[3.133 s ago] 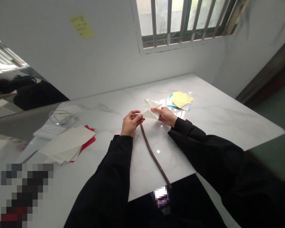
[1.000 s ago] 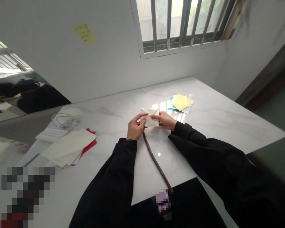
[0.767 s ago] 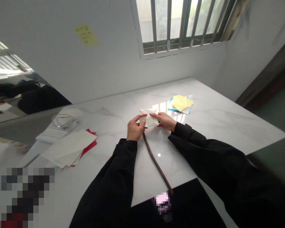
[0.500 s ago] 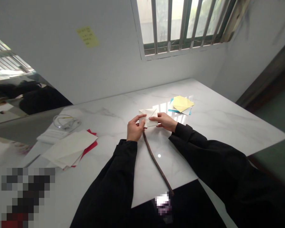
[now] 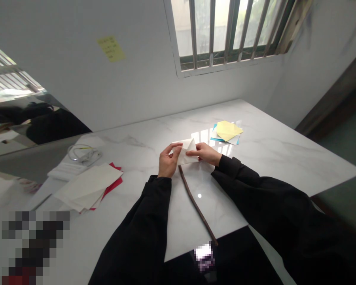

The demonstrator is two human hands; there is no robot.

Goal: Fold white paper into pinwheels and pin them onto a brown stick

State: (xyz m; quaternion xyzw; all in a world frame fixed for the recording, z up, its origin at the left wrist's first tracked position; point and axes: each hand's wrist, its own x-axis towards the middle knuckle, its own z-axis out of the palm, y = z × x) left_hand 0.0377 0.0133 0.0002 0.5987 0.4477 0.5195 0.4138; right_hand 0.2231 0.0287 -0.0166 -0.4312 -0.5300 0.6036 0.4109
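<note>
A small folded piece of white paper (image 5: 187, 157), shaped like an envelope with diagonal creases, is held up just above the table between both hands. My left hand (image 5: 167, 160) pinches its left side, thumb and fingertips close together near the upper left. At the right edge, my right hand (image 5: 207, 153) grips it with the thumb on the front and the fingers behind. Below the paper a thin brown stick (image 5: 195, 204) lies on the marble-patterned table (image 5: 148, 136), its upper end near my left hand and its lower end by the table's front edge.
To the left lie cream sheets (image 5: 87, 186) over red paper (image 5: 114, 184), beside a white cable (image 5: 84, 152). Yellow paper (image 5: 228, 130) tops blue and white sheets at the back right. A yellow note (image 5: 111, 48) sticks to the wall near a barred window (image 5: 225, 35).
The white paper has tilted, and its right flap stands out more. My left thumb has moved up toward the fingertips. The stick lies where it was.
</note>
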